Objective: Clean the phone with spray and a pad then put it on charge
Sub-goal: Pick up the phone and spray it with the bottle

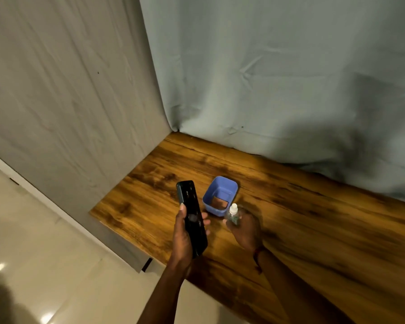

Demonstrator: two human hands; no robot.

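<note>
Stage: early, as I read it. The spraying looks about to begin; nothing here tells me it has happened, since the glass shows dark smudges and I see no wet sheen on it.

Phone: a slim black slab phone [192,217], screen up, lifted clear above the brown wood-grain tabletop [313,218] near its left end.

Left hand [184,232]: cradles the phone from below and from the left. The thumb lies along its left edge, and two fingertips [206,221] curl up over its right edge, so the phone is clamped between thumb and fingers, with its top half sticking out past them.

Spray: a small clear bottle with a white cap [233,213], upright, just to the right of the phone and apart from it.

Right hand [244,226]: closed around the lower part of the bottle, fingers wrapped together. Whether a finger rests on the nozzle I cannot tell, because the hand is blurred.

Pad: a flat reddish-brown piece [219,203] lies in the bottom of a small blue plastic tub [211,192] standing on the table just behind both hands. I take it for the pad; it is untouched.

Left to do: spray, wipe with the pad, then charge. No charger or cable is in sight.

Backdrop: pale grey-blue cloth [267,66] hangs behind the table.
</note>
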